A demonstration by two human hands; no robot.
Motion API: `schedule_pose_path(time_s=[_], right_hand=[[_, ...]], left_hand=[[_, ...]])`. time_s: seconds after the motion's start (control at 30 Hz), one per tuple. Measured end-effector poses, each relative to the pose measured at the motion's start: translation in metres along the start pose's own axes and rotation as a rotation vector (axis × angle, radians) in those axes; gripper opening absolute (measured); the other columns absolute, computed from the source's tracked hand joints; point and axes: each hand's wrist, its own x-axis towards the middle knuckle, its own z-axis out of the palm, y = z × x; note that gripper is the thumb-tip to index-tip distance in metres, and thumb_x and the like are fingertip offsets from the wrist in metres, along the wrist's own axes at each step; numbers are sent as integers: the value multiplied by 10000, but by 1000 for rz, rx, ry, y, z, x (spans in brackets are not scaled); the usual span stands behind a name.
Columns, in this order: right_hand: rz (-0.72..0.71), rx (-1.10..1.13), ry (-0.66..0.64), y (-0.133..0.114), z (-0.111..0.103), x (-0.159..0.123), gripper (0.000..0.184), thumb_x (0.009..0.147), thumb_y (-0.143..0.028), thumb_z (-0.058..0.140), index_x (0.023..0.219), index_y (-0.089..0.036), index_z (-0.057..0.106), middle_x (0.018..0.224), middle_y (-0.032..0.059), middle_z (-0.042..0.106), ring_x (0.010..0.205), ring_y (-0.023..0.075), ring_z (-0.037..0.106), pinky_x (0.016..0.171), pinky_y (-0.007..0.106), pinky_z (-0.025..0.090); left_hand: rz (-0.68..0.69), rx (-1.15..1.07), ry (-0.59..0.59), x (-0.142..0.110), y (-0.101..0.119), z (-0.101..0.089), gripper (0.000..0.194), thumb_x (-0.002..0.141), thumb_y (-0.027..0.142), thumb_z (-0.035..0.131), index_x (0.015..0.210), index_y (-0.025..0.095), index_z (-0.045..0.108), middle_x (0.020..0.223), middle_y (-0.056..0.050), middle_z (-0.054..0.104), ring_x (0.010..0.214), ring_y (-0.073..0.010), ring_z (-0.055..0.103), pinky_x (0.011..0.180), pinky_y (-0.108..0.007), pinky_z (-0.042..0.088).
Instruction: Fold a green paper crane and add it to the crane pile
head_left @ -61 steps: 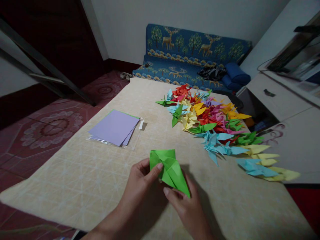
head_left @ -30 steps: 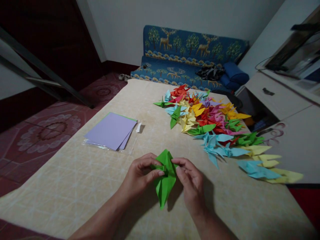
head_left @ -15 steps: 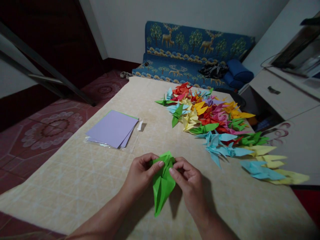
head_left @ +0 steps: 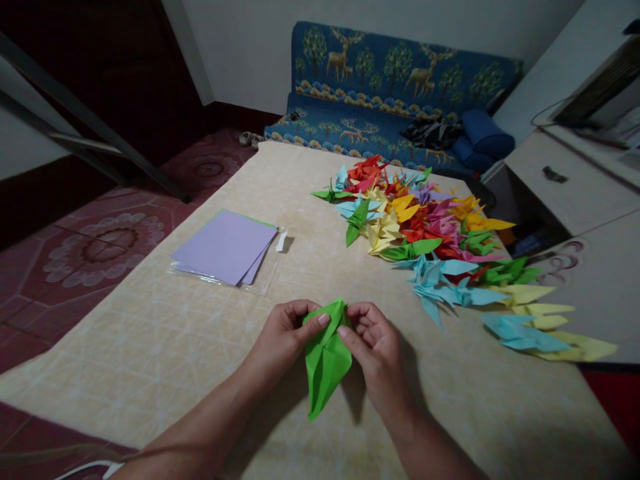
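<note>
Between my hands is a partly folded green origami paper (head_left: pixel 326 363), its long point hanging down toward me. My left hand (head_left: pixel 287 330) pinches its upper left side, thumb on top and fingers behind. On the upper right edge my right hand (head_left: pixel 374 340) grips it between thumb and curled fingers. The paper is held just above the cloth-covered table (head_left: pixel 165 360), casting a shadow to its right. Behind the paper, some fingertips of both hands are hidden.
Many-coloured folded paper cranes (head_left: pixel 420 230) lie heaped on the table's right side. Purple paper sheets (head_left: pixel 227 247) rest on a clear plastic wrapper at left. Beyond the table stands a blue patterned sofa (head_left: pixel 360 110); a white cabinet (head_left: pixel 585 267) is at right.
The green paper was turned from a slanted position to point toward me, and its upper flaps have been folded inward and flattened. My right hand moved up to the paper's upper right edge.
</note>
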Motion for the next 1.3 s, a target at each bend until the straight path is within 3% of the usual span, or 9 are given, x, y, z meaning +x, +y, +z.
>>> schedule_pose_path(time_s=[0.3, 0.43, 0.53, 0.77, 0.97, 1.07, 1.3], right_hand=[[-56, 68, -43, 1, 0, -1, 470, 775, -226, 674, 1221, -256, 530, 1116, 57, 622, 890, 176, 632, 728, 268, 519], [-115, 25, -88, 1, -3, 1, 273, 822, -230, 649, 1094, -243, 629, 1018, 35, 650, 926, 177, 627, 806, 277, 503], [-197, -2, -79, 2, -5, 2, 173, 827, -220, 650, 998, -235, 667, 1055, 34, 630, 1015, 192, 608, 885, 293, 481], [-227, -25, -173, -1, -7, 2, 290, 828, -210, 652, 1109, -275, 677, 1217, 53, 582, 1186, 237, 534, 985, 348, 429], [-201, 8, -186, -3, -9, 2, 192, 809, -185, 655, 986, -247, 698, 1188, 64, 574, 1112, 229, 569, 892, 327, 459], [-205, 36, -180, -2, -10, 2, 181, 802, -176, 651, 967, -238, 694, 1174, 60, 573, 1112, 221, 566, 898, 321, 454], [-196, 47, -160, -1, -12, 3, 172, 777, -139, 628, 920, -218, 682, 1123, 58, 590, 1069, 213, 580, 864, 309, 460]], left_hand=[[-51, 11, -62, -3, 5, 0, 345, 690, 434, 802, 705, 112, 680, 605, -36, 642, 523, -117, 558, 508, -221, 416], [-54, 32, -84, -4, 7, -1, 346, 693, 437, 799, 712, 113, 679, 605, -27, 630, 523, -108, 546, 511, -215, 399], [-46, 32, -97, -3, 6, -2, 341, 707, 437, 788, 716, 116, 673, 609, -16, 615, 534, -100, 538, 521, -211, 391], [-108, -10, -142, 0, -4, -7, 358, 697, 450, 788, 708, 123, 643, 588, 10, 571, 518, -102, 524, 516, -218, 370], [-139, -74, -200, -5, 2, -8, 344, 812, 460, 680, 768, 121, 647, 644, -12, 593, 587, -123, 562, 581, -240, 414], [-121, -86, -283, -8, 8, -10, 277, 776, 353, 736, 911, 118, 677, 792, -47, 661, 714, -160, 620, 683, -268, 458], [-52, -93, -388, -10, 6, -15, 368, 751, 179, 733, 1102, 149, 625, 927, -48, 643, 823, -157, 605, 735, -260, 472]])
